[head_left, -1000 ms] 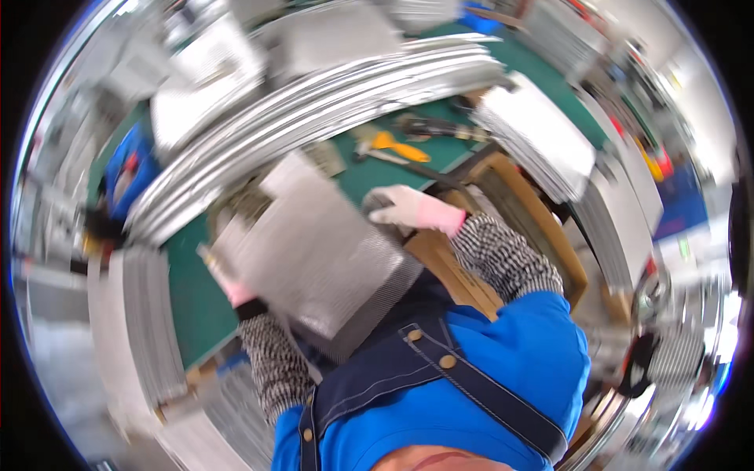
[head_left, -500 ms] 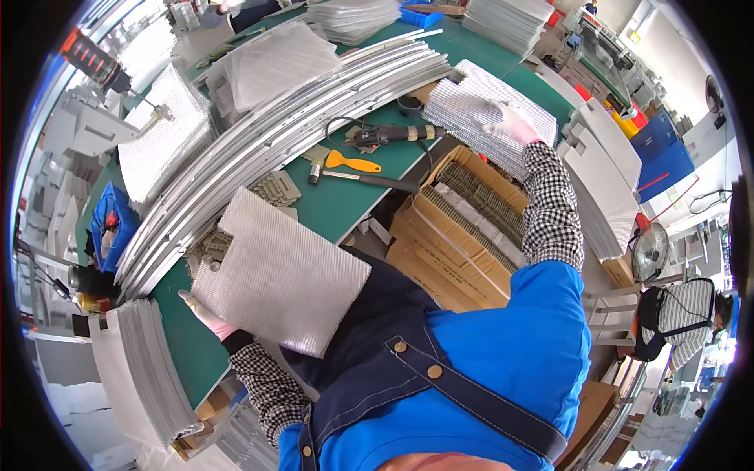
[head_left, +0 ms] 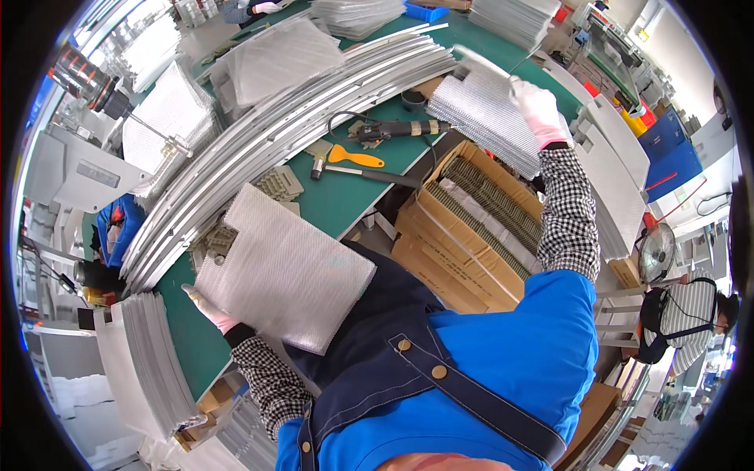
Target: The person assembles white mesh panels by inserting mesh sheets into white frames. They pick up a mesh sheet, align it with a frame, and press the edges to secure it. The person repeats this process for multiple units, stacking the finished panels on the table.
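A pale metal mesh panel (head_left: 287, 267) with a notched corner lies tilted in front of me, partly over the table edge and my lap. My left hand (head_left: 210, 308), in a light glove, is against its lower left edge with the visible fingers stretched out; the panel may hide the rest. At the right, my gloved right hand (head_left: 538, 110) pinches the far edge of the top mesh sheet (head_left: 485, 61) on a stack of similar panels (head_left: 487, 110). That edge is curled up from the stack. The fingertips are partly hidden.
An electric screwdriver (head_left: 393, 131), an orange scraper (head_left: 357, 158) and a hammer (head_left: 345, 170) lie on the green table (head_left: 314, 200). Long metal strips (head_left: 298, 110) span the left side. An open carton (head_left: 440, 235) of packed grey-green parts stands below the right stack.
My right hand has moved from the stack's top surface toward its far right edge, and the top sheet's far edge has risen. My left hand and the near panel have barely moved.
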`<move>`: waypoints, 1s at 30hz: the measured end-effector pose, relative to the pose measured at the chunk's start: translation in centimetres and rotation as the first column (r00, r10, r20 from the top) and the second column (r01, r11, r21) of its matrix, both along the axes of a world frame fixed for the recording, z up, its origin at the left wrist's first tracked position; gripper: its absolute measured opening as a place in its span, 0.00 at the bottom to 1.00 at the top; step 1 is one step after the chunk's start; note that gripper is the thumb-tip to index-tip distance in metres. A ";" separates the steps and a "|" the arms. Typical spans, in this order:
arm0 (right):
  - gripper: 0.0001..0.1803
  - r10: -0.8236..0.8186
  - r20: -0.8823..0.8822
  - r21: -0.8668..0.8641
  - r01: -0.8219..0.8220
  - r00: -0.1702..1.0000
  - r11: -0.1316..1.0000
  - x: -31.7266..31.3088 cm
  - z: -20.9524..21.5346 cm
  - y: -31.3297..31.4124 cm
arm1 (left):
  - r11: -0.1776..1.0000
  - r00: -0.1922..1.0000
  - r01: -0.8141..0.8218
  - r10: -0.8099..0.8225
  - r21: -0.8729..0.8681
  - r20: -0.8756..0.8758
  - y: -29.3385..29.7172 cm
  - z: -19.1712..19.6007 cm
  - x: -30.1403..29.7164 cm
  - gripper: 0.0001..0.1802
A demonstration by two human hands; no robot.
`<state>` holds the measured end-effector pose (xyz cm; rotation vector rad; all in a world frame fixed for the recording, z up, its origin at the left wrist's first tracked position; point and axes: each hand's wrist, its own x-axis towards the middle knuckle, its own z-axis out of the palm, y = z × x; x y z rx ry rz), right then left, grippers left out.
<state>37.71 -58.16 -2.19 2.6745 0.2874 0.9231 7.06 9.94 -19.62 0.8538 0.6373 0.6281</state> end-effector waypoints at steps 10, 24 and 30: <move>0.41 -0.009 -0.296 0.126 0.048 0.955 0.991 -2.3 -7.5 4.8 | 0.976 0.980 -0.186 0.192 0.111 -0.044 0.5 -1.4 0.2 0.33; 0.39 0.400 -0.693 0.601 0.173 0.600 0.780 3.2 -1.1 -0.6 | 0.986 0.995 -0.039 0.023 0.159 0.096 3.7 -5.9 -0.3 0.34; 0.21 0.002 0.422 -0.028 0.011 0.907 1.000 -2.0 10.7 1.4 | 0.998 0.985 -0.005 -0.006 0.063 0.171 0.7 -2.8 -0.4 0.42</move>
